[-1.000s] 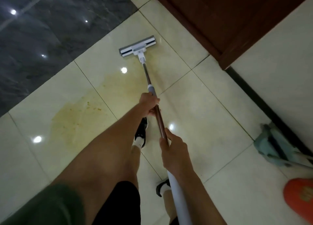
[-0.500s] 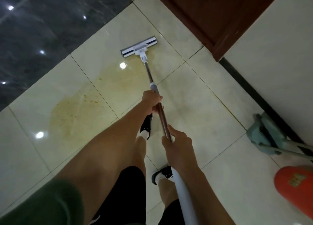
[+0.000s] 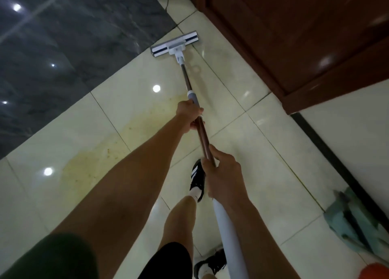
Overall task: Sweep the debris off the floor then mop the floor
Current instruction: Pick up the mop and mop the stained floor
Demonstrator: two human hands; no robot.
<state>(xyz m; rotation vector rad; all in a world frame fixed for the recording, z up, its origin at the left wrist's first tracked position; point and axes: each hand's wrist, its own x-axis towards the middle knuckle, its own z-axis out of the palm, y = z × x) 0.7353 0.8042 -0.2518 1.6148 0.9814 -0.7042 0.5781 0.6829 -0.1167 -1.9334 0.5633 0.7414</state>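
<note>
Floor (image 3: 242, 152): mop (image 3: 190, 83) lengthwise, head away

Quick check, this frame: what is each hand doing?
Left hand: grips the mop handle, farther down the pole.
Right hand: grips the mop handle nearer the body.

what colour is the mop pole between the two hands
Reddish brown, seen in the head view: the mop pole.

Both hands hold the mop pole (image 3: 202, 134): left hand (image 3: 189, 115) higher, right hand (image 3: 224, 173) lower. The mop head (image 3: 174, 45) lies flat on the floor (image 3: 242, 142) at twelve o'clock, by a yellow stain (image 3: 109, 152) at nine o'clock
</note>
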